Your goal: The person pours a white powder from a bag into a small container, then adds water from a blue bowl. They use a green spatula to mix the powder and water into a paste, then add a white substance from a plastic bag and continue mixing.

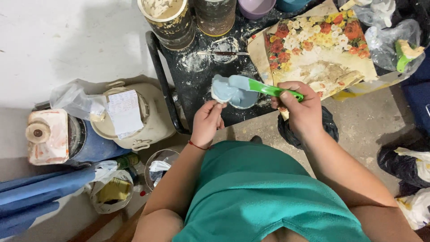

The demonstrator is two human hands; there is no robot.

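Observation:
My left hand [207, 120] pinches a small pale blue-coated piece [221, 90] at its lower edge, holding it over a dark, paint-spattered table [192, 89]. My right hand [299, 106] grips the green handle of a spatula [268, 89] whose flat blade, covered in light blue paste, lies against that piece. Right under them sits a small round bowl of the same blue paste [245, 99].
Two dirty cylindrical containers [169, 20] [216, 15] stand at the table's far side, beside a thin tool [223, 53]. A floral board [320, 49] lies to the right. A cream lidded bucket [134, 117], blue drum [89, 143], plastic bags and a black bag [329, 127] crowd the floor.

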